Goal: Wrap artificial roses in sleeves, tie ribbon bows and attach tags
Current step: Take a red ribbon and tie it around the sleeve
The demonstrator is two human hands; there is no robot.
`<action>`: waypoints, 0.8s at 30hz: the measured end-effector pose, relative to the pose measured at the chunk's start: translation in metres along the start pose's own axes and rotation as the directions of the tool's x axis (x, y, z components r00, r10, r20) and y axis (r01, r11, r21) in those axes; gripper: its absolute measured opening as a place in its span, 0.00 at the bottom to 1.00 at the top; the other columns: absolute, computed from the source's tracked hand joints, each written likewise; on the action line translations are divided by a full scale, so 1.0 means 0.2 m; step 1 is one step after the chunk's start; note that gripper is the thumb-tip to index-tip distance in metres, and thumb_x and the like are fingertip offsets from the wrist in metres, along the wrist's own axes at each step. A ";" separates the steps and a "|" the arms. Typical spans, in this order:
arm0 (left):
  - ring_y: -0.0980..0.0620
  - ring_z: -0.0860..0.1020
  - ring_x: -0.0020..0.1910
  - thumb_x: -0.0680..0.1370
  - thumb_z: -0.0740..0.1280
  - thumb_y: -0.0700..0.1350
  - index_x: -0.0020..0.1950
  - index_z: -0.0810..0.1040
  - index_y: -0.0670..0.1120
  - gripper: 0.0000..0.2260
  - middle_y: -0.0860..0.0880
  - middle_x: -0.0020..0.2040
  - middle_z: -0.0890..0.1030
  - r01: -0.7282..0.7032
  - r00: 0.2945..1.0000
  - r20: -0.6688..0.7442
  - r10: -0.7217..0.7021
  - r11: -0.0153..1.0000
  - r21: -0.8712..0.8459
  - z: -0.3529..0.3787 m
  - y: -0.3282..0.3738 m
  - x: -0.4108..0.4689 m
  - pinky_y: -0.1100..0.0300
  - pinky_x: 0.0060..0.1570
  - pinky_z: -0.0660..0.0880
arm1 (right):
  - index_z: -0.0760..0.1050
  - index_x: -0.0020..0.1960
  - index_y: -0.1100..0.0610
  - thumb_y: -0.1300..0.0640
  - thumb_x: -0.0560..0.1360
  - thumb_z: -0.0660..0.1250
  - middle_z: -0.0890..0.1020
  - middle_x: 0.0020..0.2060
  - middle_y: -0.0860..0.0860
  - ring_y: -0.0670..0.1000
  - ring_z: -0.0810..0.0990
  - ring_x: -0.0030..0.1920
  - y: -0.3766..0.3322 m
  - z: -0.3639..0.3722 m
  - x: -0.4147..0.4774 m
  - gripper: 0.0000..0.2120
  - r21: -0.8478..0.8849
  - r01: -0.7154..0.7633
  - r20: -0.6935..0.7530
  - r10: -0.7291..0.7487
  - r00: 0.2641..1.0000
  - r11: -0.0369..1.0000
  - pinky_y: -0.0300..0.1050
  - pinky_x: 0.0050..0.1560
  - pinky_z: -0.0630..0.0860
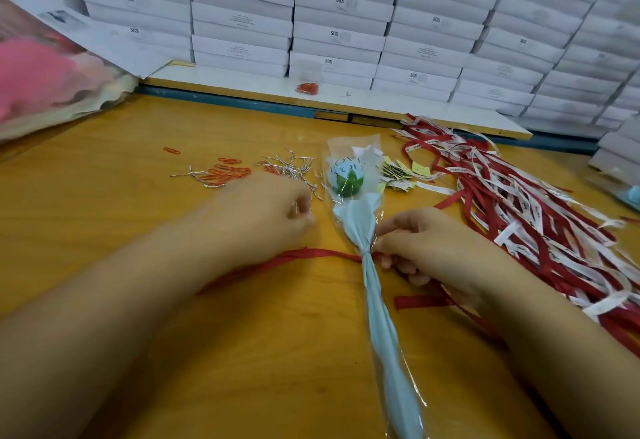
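Red ribbon (311, 253) is laid across the sleeved rose (360, 227) on the table (104, 182); the rose's gathered neck is pinched by the right hand (426, 244). The left hand (263, 217) is curled alongside, its contents indiscernible.

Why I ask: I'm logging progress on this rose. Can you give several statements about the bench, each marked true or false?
The rose lies in a sleeve on the table. True.
A red ribbon crosses the sleeve's neck. True.
The ribbon is tied in a finished bow. False: its ends lie loose either side.
The right hand rests flat on the table. False: it pinches the sleeve's neck.
The ribbon pile lies left of the rose. False: it lies right.
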State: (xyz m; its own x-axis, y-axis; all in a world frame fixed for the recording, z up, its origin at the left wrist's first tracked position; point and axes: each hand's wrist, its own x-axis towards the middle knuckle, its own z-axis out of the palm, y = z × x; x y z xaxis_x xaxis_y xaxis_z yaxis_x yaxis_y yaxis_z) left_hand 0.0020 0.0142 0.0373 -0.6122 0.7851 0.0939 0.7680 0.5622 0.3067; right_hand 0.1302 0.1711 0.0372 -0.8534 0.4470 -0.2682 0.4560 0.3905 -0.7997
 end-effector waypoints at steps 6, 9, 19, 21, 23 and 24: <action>0.60 0.67 0.47 0.78 0.63 0.56 0.53 0.74 0.57 0.06 0.59 0.43 0.69 -0.281 0.959 -0.030 0.283 0.958 0.056 0.16 0.12 0.00 0.57 0.58 0.63 | 0.77 0.50 0.49 0.61 0.72 0.70 0.78 0.43 0.45 0.42 0.73 0.34 0.02 -0.02 -0.02 0.10 -0.476 0.166 -0.070 -0.226 0.972 0.863 0.31 0.30 0.68; 0.59 0.67 0.47 0.79 0.63 0.52 0.49 0.75 0.55 0.03 0.58 0.43 0.70 -0.294 0.953 -0.063 0.296 0.955 0.030 0.18 0.12 0.02 0.56 0.59 0.63 | 0.81 0.44 0.49 0.55 0.73 0.71 0.79 0.43 0.44 0.41 0.74 0.40 0.01 -0.01 -0.01 0.01 -0.562 0.202 -0.063 -0.285 0.956 0.802 0.31 0.37 0.69; 0.62 0.69 0.35 0.79 0.62 0.50 0.44 0.71 0.54 0.05 0.58 0.37 0.73 -0.204 0.979 0.012 0.205 0.976 -0.082 0.15 0.07 0.04 0.64 0.31 0.61 | 0.77 0.33 0.54 0.51 0.78 0.64 0.78 0.27 0.46 0.51 0.75 0.33 0.01 -0.04 0.02 0.17 -0.396 0.100 -0.063 -0.135 0.989 0.913 0.45 0.38 0.72; 0.61 0.72 0.37 0.79 0.61 0.46 0.47 0.72 0.54 0.03 0.56 0.38 0.77 -0.205 0.976 0.046 0.211 0.972 -0.116 0.14 0.06 0.04 0.61 0.34 0.68 | 0.77 0.33 0.55 0.52 0.79 0.63 0.77 0.26 0.46 0.52 0.73 0.33 0.01 -0.04 0.02 0.17 -0.380 0.082 -0.065 -0.115 0.991 0.921 0.45 0.36 0.70; 0.56 0.75 0.38 0.79 0.60 0.44 0.50 0.70 0.56 0.06 0.53 0.39 0.79 -0.195 0.974 0.081 0.211 0.965 -0.173 0.12 0.04 0.04 0.53 0.39 0.75 | 0.78 0.36 0.60 0.53 0.79 0.62 0.77 0.27 0.51 0.53 0.71 0.32 0.01 -0.05 0.02 0.17 -0.350 0.069 -0.073 -0.100 0.992 0.934 0.45 0.35 0.68; 0.54 0.76 0.38 0.79 0.60 0.43 0.51 0.69 0.58 0.08 0.52 0.39 0.79 -0.190 0.972 0.092 0.214 0.957 -0.218 0.12 0.04 0.04 0.51 0.41 0.76 | 0.78 0.39 0.64 0.54 0.79 0.62 0.77 0.28 0.54 0.53 0.71 0.30 0.01 -0.05 0.02 0.16 -0.314 0.068 -0.076 -0.097 0.992 0.947 0.44 0.34 0.68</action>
State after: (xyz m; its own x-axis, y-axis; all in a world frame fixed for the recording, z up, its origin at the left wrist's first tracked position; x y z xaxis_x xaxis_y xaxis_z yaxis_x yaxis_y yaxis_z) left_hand 0.0073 0.0307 0.0180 -0.4134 0.9078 0.0700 0.8107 0.3320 0.4823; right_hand 0.1302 0.1822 0.0397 -0.8719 0.4668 -0.1481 0.4527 0.6530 -0.6072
